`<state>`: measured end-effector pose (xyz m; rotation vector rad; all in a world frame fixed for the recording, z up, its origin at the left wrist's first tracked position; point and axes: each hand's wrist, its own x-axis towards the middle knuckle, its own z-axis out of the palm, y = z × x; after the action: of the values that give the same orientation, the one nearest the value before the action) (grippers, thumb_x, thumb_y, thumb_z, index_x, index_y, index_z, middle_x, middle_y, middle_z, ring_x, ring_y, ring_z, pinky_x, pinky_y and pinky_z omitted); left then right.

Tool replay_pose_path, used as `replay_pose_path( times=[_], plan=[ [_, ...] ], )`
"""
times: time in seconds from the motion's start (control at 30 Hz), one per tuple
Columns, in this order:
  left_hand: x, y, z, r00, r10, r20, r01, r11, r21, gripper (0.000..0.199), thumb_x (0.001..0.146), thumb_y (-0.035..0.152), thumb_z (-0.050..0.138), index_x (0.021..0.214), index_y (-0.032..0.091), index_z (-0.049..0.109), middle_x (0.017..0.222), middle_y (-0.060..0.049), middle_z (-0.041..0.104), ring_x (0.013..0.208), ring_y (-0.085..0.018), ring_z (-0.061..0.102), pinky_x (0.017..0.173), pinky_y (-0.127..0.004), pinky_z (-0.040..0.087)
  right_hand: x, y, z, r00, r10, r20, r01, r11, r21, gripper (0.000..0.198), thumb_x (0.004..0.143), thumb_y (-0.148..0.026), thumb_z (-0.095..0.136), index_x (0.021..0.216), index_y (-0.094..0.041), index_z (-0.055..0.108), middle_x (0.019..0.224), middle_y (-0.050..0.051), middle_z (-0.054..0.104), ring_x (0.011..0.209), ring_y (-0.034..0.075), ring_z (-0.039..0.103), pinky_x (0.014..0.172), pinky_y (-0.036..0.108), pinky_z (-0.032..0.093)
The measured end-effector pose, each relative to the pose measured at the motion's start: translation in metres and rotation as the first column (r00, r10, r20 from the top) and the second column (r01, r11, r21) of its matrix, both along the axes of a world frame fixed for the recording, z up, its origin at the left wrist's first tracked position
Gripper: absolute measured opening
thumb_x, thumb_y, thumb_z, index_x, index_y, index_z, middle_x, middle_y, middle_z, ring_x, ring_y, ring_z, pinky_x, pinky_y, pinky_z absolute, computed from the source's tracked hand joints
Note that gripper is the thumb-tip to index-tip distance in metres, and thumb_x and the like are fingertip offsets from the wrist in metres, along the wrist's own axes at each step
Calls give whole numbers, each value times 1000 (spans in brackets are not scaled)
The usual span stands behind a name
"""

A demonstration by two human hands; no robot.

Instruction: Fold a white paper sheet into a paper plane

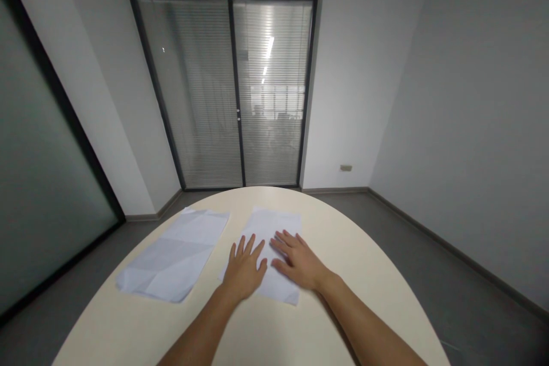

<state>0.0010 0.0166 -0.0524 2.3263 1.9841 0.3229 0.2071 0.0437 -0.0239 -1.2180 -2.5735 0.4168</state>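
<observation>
From where I stand, both hands are open, fingers spread and palms down, gripping nothing: the left hand and the right hand lie near each other, thumbs apart. Beneath them is a white sheet, running out beyond the fingertips and back between the wrists; whether both palms press fully on it I cannot tell. To the left of the left hand, well clear of it, lies a larger creased paper, untouched. As I judge it, the sheet under the hands is already spread out and mostly flat, while the creased one still has its fold lines. Around everything runs the round table; past the fingertips stands a glass door.
</observation>
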Motion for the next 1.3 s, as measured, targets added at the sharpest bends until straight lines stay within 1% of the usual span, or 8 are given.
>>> replay_pose_path(
  times=[0.1,0.27,0.4,0.5,0.63,0.77,0.93,1.3],
  plan=[
    [-2,2,0,1000,14,-3,-14,1000,9,55,97,42,40,151,30,41,162,-5,29,151,-34,20,120,-57,18,-4,-5,1,994,104,25,-102,991,-85,72,95,-66,39,155,-27,34,163,8,24,151,31,18,121,54,14],
    [-11,3,1,1000,4,-7,-4,1000,-15,62,98,52,36,153,22,38,162,-10,27,151,-32,21,121,-51,20,7,5,-2,992,-31,123,45,993,-110,84,91,-77,34,157,-26,25,164,10,16,152,34,9,120,61,4],
    [-12,5,-2,998,56,-37,-56,998,15,64,99,50,35,153,17,37,162,-13,25,151,-33,19,122,-51,18,11,13,0,983,-121,137,127,991,-37,87,90,-76,38,156,-20,32,163,14,18,151,38,9,119,63,2],
    [-9,7,-6,994,97,-54,-94,995,45,63,98,48,37,153,16,38,162,-14,27,150,-34,20,121,-52,19,2,8,3,997,-10,74,8,999,33,72,96,-64,38,153,-20,37,163,12,24,152,31,14,122,55,5],
    [-10,11,-11,993,102,-67,-98,993,65,61,98,45,38,152,16,39,161,-15,29,150,-34,21,121,-51,20,-14,-2,1,990,128,60,-124,990,-67,72,97,-66,35,156,-25,31,164,8,20,152,30,13,122,53,11],
    [-12,12,-11,996,71,-60,-67,996,66,61,98,42,36,153,15,37,162,-13,27,151,-31,19,122,-51,17,-19,-1,-4,990,102,99,-89,988,-124,82,93,-72,37,158,-25,23,165,8,14,152,31,7,122,54,7],
    [-14,10,-7,999,-45,-19,46,999,22,56,100,39,32,154,24,36,163,-5,25,152,-30,18,122,-53,18,-14,4,-8,991,30,129,-13,992,-125,89,88,-79,36,158,-26,21,165,7,11,153,32,5,122,56,2],
    [-10,0,-5,995,-93,-21,91,994,-55,64,99,51,35,156,24,30,165,-11,17,152,-36,12,121,-58,13,-1,12,-8,988,-13,152,35,990,-140,90,86,-80,38,159,-28,20,166,7,10,153,33,1,119,59,-4]
  ],
)
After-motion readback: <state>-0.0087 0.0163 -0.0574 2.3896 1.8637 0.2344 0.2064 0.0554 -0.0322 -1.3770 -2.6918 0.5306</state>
